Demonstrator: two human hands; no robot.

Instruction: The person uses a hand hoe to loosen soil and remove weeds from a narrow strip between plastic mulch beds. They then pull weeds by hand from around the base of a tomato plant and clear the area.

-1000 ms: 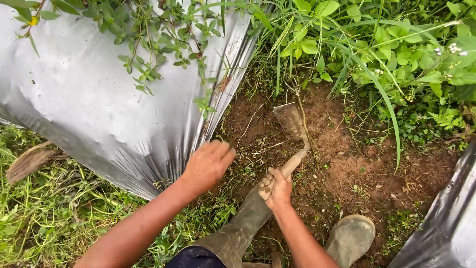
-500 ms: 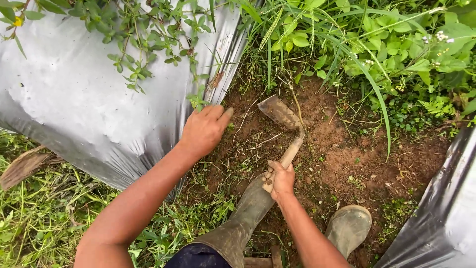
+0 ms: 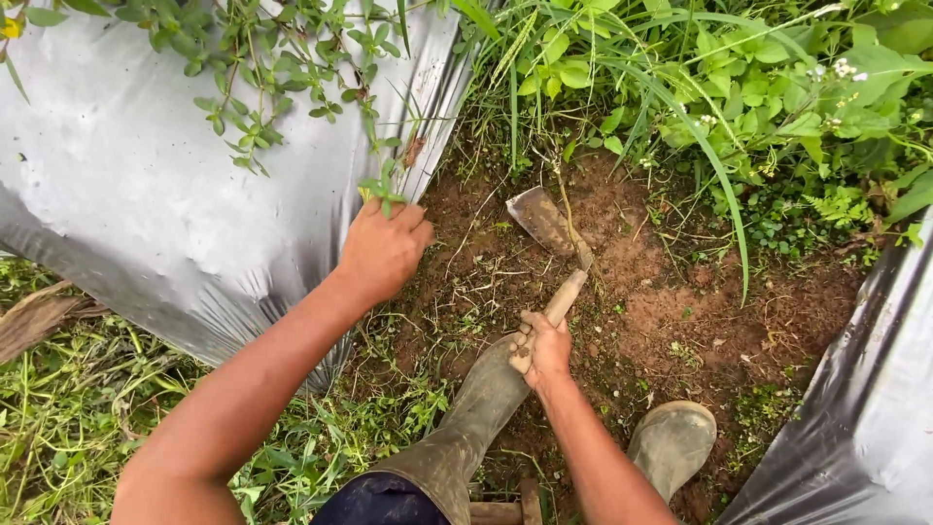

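Observation:
My left hand [image 3: 382, 249] is closed around a small green weed [image 3: 386, 192] at the edge of the silver plastic mulch sheet [image 3: 146, 194]. My right hand [image 3: 540, 352] grips the wooden handle of a small hand hoe [image 3: 554, 243]. The hoe's muddy metal blade rests on bare brown soil [image 3: 661, 311] just right of the left hand. Both of my forearms reach up from the bottom of the view.
My two muddy rubber boots [image 3: 486, 399] [image 3: 673, 442] stand on the soil below the hands. Tall grass and leafy weeds [image 3: 700, 87] crowd the top right. A second silver plastic sheet [image 3: 855, 408] rises at the lower right. Grass [image 3: 78, 418] covers the lower left.
My left hand has moved up along the sheet's edge and closed on the weed. The right hand and hoe have shifted slightly left and up in the view.

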